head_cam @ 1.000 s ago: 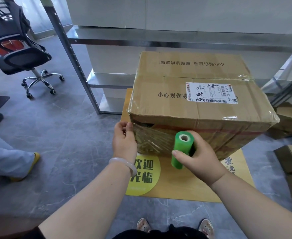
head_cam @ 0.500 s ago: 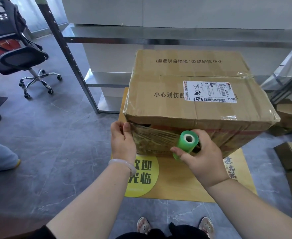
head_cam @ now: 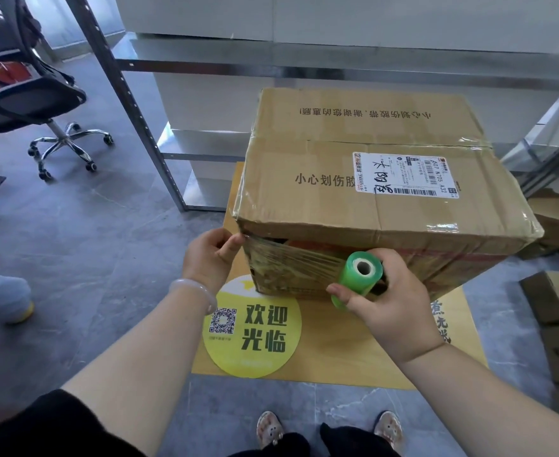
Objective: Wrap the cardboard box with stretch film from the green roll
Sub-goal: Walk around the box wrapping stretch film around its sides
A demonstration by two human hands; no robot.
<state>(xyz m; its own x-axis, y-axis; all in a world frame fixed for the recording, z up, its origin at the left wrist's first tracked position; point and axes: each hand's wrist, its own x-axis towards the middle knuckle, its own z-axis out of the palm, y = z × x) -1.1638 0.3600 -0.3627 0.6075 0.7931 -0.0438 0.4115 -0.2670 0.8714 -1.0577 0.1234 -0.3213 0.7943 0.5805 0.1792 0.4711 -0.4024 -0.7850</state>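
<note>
Cardboard box (head_cam: 370, 192): stood on a yellow floor mat (head_cam: 337, 354), near face toward me, label on top.
Stretch film (head_cam: 291, 262): I saw one band drawn taut across the left part of the near face, from the near-left corner to the roll.
Green roll (head_cam: 357, 280): touched or sat just off the near face, about mid-width. Its long axis ran near upright, the open core tipped toward me.
Right hand (head_cam: 390, 301): fingers curled round the roll from the right, gripping it.
Left hand (head_cam: 208, 262): thumb and fingers pinched the film end against the near-left corner.
Key relation: the unwrapped face lay to the right of the roll. By my judgement the right hand, nearer the near-right corner, was placed to carry it round.
Surroundings: metal shelf frame (head_cam: 123, 94) behind, office chair (head_cam: 30, 100) far left.
</note>
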